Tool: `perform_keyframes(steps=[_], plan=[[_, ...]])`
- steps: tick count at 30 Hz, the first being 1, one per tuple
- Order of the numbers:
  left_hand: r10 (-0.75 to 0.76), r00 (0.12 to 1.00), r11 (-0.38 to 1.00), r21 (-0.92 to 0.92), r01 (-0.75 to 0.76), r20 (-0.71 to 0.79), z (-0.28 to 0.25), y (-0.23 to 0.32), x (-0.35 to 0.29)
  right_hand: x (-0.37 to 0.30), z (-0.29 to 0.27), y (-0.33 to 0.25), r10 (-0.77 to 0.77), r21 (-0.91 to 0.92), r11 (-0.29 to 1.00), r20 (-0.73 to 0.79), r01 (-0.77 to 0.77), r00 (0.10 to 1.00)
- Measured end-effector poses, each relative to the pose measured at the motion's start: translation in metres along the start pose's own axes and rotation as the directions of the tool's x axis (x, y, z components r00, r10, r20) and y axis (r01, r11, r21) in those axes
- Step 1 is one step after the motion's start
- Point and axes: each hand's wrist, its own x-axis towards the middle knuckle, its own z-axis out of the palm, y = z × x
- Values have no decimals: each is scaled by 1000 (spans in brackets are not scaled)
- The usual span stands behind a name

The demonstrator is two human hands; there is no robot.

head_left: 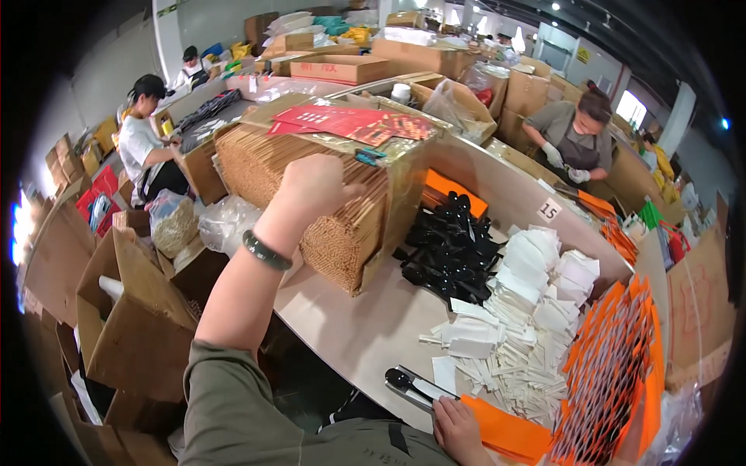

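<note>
Friend: From the head view, what are your left fingers (317, 172) doing?
Me: They're curled inward with the thumb sticking out to the right, just over the thin wooden sticks (334, 241). I can't tell whether they've caught one. Those sticks are packed tight in an open carton (407, 210), their blunt round ends making a grainy, honeycombed face. My smooth dark bangle (266, 251) sits round the wrist.
Friend: And the right fingers (448, 413)?
Me: Laid across a flat, matte orange sleeve (509, 433) at the near edge of the counter (342, 326). Whether my thumb pinches from beneath, I can't tell. A glossy black spoon (399, 378) shows its rounded bowl at the left end, with a white strip beside it.
Friend: What's spread beyond?
Me: A tangled heap of shiny black spoons (451, 252), then soft white paper packets (524, 260) over narrow pale slips (517, 377). Right of those, fanned orange sleeves (614, 365) make a ridged pile. Slick red printed sheets (342, 120) lie on top of the carton.
</note>
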Motion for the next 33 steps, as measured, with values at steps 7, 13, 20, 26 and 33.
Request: perform_keyframes(steps=[7,13,20,26,33], plan=[[26,991,997,-69,-36,-133,37,-28,27,2,1,8,-43,-57,997,36,45,998],[34,932,986,167,28,-360,30,4,28,-6,-19,16,38,10,999,99,-39,994],[-107,903,839,-525,-142,-415,52,-38,-126,-26,-18,23,167,35,984,124,-172,978],[298,859,458,-852,255,417,135,33,-232,-12,-21,19,138,54,988,120,-145,983],[428,742,670,-732,123,516,175,62,-193,-17,-10,23,113,-53,992,5,-113,994]])
